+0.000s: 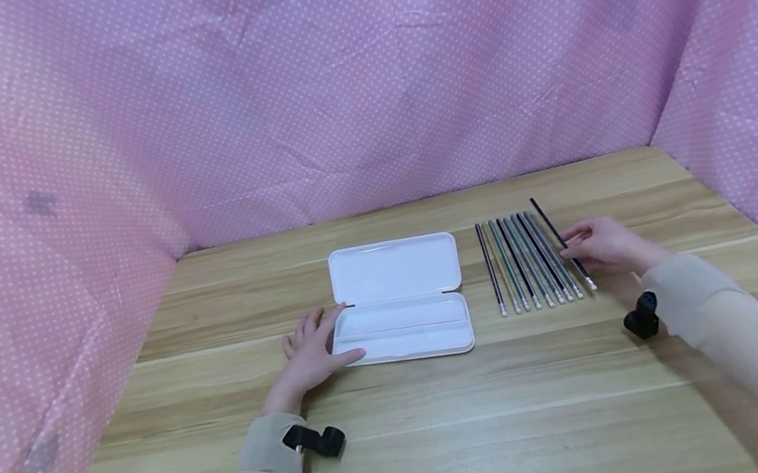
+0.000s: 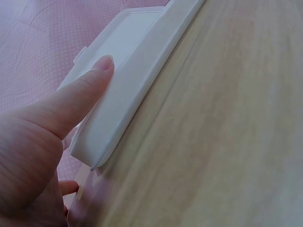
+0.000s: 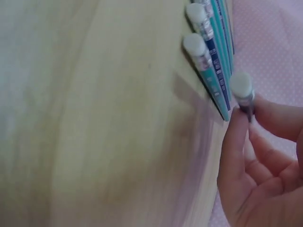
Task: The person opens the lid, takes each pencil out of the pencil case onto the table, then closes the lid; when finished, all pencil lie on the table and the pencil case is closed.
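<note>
My right hand (image 1: 604,243) pinches a dark pencil (image 1: 550,221) between thumb and fingers, at the right end of a row of pencils (image 1: 521,262). In the right wrist view its white eraser end (image 3: 241,85) points toward the camera, above the table and beside a teal pencil (image 3: 206,68). My left hand (image 1: 308,359) rests at the left end of a white pencil case (image 1: 407,354), which lies with its lid (image 1: 395,269) folded back. The left thumb (image 2: 87,87) lies straight along the case's front edge, and the other fingers spread behind its left side.
The pencils lie side by side on the wooden table (image 1: 461,442), erasers toward me, to the right of the case. Pink dotted cloth (image 1: 397,81) hangs behind the table and along both sides. Each sleeve carries a black wrist camera (image 1: 641,317).
</note>
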`<move>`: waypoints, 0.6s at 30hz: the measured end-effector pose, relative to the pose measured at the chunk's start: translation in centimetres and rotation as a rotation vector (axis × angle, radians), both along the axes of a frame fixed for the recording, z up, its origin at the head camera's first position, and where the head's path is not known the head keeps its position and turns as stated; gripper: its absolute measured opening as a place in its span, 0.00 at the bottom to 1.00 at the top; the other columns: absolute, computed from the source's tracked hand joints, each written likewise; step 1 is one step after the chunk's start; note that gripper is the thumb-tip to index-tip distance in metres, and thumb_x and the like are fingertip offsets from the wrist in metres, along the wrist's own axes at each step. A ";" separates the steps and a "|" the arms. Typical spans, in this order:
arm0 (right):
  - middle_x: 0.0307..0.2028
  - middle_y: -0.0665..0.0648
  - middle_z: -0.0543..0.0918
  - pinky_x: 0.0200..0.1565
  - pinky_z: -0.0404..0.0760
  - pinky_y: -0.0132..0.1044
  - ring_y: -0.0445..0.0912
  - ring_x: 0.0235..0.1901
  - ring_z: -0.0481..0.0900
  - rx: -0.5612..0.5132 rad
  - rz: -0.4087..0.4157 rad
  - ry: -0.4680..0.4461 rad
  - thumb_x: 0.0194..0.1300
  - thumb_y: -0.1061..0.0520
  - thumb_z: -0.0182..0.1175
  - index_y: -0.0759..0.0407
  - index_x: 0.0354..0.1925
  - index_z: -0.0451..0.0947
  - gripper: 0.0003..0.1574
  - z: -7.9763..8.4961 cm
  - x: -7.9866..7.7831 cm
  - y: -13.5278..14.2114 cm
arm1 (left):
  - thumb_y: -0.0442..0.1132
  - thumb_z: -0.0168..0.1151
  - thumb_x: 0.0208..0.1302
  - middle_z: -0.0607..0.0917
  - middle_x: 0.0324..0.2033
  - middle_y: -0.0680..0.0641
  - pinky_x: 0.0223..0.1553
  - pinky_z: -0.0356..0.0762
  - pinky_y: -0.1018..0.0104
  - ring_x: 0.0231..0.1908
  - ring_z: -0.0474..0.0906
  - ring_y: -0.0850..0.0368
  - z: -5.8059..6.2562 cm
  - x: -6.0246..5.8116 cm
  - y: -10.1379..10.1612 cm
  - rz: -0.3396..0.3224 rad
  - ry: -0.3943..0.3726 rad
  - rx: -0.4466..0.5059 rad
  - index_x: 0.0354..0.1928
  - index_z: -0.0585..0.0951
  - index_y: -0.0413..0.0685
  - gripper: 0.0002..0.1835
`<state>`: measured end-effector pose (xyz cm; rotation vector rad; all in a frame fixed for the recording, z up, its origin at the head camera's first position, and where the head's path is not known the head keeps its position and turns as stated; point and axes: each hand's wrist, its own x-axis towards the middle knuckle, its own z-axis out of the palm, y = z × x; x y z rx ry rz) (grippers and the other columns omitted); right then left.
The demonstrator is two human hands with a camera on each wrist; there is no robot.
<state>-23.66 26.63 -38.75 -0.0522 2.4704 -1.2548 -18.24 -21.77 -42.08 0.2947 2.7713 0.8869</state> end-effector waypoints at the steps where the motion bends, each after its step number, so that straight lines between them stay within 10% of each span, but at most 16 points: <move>1: 0.50 0.71 0.75 0.44 0.82 0.37 0.42 0.40 0.79 0.010 -0.002 0.002 0.65 0.59 0.58 0.77 0.64 0.58 0.36 0.0 0.0 0.0 | 0.61 0.66 0.53 0.45 0.72 0.33 0.60 0.20 0.29 0.70 0.32 0.31 0.0 0.0 0.0 0.001 -0.001 -0.001 0.73 0.56 0.62 0.47; 9: 0.37 0.61 0.80 0.28 0.79 0.29 0.35 0.24 0.74 0.079 -0.039 0.040 0.60 0.63 0.60 0.80 0.54 0.67 0.28 -0.5 -0.2 -0.4 | 0.60 0.67 0.53 0.45 0.71 0.33 0.60 0.21 0.29 0.70 0.32 0.31 0.0 -0.1 0.1 0.004 0.006 -0.005 0.73 0.56 0.61 0.47; 18: 0.43 0.71 0.77 0.30 0.80 0.33 0.40 0.26 0.76 0.179 -0.028 0.069 0.60 0.63 0.60 0.79 0.52 0.68 0.26 -0.5 -0.1 -1.0 | 0.60 0.67 0.53 0.45 0.71 0.33 0.60 0.21 0.29 0.70 0.32 0.31 0.0 0.0 0.1 0.003 0.006 -0.007 0.72 0.56 0.61 0.47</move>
